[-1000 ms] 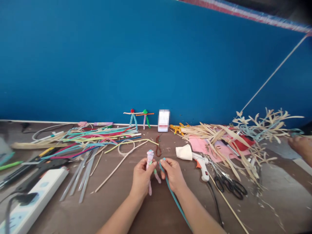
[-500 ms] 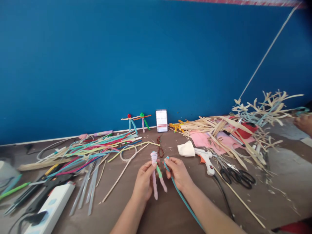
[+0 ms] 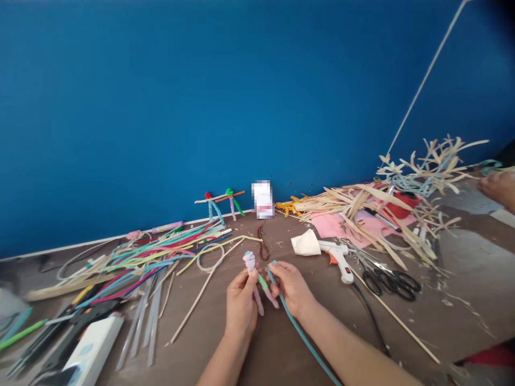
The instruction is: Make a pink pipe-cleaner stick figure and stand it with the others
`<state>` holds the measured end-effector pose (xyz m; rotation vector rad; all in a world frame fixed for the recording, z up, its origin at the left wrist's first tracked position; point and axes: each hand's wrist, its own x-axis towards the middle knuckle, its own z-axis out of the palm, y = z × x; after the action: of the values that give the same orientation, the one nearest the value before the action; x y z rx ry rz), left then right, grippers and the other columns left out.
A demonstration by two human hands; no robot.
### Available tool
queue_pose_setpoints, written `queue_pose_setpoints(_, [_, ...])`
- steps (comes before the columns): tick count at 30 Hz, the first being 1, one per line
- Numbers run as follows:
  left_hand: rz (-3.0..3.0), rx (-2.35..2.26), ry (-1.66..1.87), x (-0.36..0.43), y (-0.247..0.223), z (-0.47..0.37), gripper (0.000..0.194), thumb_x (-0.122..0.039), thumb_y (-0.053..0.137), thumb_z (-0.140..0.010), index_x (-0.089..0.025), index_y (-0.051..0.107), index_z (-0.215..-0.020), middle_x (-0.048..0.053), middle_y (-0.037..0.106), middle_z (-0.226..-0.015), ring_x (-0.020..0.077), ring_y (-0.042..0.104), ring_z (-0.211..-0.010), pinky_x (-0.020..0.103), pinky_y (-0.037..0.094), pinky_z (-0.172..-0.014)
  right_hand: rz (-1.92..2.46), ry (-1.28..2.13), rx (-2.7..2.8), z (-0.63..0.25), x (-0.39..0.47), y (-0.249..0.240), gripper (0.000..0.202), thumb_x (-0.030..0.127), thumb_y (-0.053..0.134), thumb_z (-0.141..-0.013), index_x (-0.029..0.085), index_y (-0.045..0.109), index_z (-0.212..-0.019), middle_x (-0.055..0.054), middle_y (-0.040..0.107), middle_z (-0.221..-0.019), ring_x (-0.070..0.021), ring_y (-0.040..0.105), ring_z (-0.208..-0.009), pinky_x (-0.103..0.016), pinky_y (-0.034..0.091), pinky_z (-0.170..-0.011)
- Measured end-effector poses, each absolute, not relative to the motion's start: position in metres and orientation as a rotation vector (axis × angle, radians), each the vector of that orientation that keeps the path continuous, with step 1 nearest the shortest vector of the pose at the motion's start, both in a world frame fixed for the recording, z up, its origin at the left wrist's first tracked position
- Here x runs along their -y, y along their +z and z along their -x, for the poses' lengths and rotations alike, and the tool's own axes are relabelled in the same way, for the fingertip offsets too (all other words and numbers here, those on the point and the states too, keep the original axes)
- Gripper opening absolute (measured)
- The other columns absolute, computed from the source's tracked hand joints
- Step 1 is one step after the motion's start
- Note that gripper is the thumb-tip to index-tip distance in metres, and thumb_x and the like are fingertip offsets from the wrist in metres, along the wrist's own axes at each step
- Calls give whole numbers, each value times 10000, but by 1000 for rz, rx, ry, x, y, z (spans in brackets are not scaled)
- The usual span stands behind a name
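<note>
Between thumb and fingers, my left hand (image 3: 241, 300) pinches a small pipe-cleaner figure (image 3: 250, 261) with a pale pink wound top. Its two legs hang down, one pink and one part green. Close beside it, my right hand (image 3: 293, 287) is closed on a blue pipe cleaner (image 3: 300, 328), whose long tail runs down past the right forearm to the bottom edge. The tip of the blue strand pokes up above the right thumb. Whether the strand touches the figure is hard to make out.
Loose pipe cleaners (image 3: 161, 252) and clear glue sticks (image 3: 151, 321) lie left, near a white power strip (image 3: 94, 348). Rightward are a glue gun (image 3: 340, 260), scissors (image 3: 394, 283) and dried strips (image 3: 354, 206). Two finished figures (image 3: 231, 202) lean on the wall. Another person's hand (image 3: 498, 187) shows far right.
The view has shifted slightly. The figure's top tilts more to the left, and my left hand has turned a little with it. Both hands keep their hold.
</note>
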<state>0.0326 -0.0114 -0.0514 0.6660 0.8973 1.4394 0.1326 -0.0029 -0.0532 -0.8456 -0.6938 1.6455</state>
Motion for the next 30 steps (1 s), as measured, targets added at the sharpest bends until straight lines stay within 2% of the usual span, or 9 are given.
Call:
queue_pose_setpoints(7, [-763,-905,1351,8,-47,-28,162,-205,661,-586,-138,557,-691,-26,574,-584,88,529,-546,196,400,-565,1020,1480,889,-134,5,-51,298,403,542,-687,138,500,-557,70,406,-293,-40,283,-233,-153,218,-256])
queue_pose_setpoints(12, [-841,-1036,1419,8,-47,-27,176,-231,651,-593,-131,538,-683,-27,556,-567,88,505,-523,195,385,-541,1130,1366,1073,-133,8,-49,255,374,530,-691,143,520,-585,76,395,-301,-47,309,-253,-162,262,-289])
queue_pose_setpoints(17, [-991,-1189,1416,8,-50,-23,231,-304,640,-604,-127,554,-724,-7,563,-603,108,513,-549,205,388,-551,1217,1174,1359,-136,9,-50,123,274,540,-680,154,564,-678,33,518,-486,-61,406,-360,-173,302,-361])
queue_pose_setpoints(21, [-1169,-1347,1369,9,-48,-18,237,-345,615,-618,-130,566,-704,3,562,-607,116,505,-549,207,384,-539,1286,799,1683,-141,15,-43,50,196,512,-695,181,560,-698,3,581,-620,-100,485,-523,-199,332,-489])
queue_pose_setpoints(25, [-1357,-1432,1316,8,-44,-15,178,-323,578,-652,-148,552,-662,-19,519,-567,106,467,-531,200,360,-525,1378,509,1920,-149,21,-29,98,143,479,-717,194,550,-759,-17,598,-724,-131,525,-654,-224,332,-595])
queue_pose_setpoints(30, [-1408,-1369,1246,6,-40,-11,144,-283,571,-655,-152,520,-623,-48,445,-503,82,398,-469,187,316,-473,1328,378,2088,-158,23,-16,100,189,447,-779,193,544,-805,-25,563,-795,-130,518,-680,-225,331,-593])
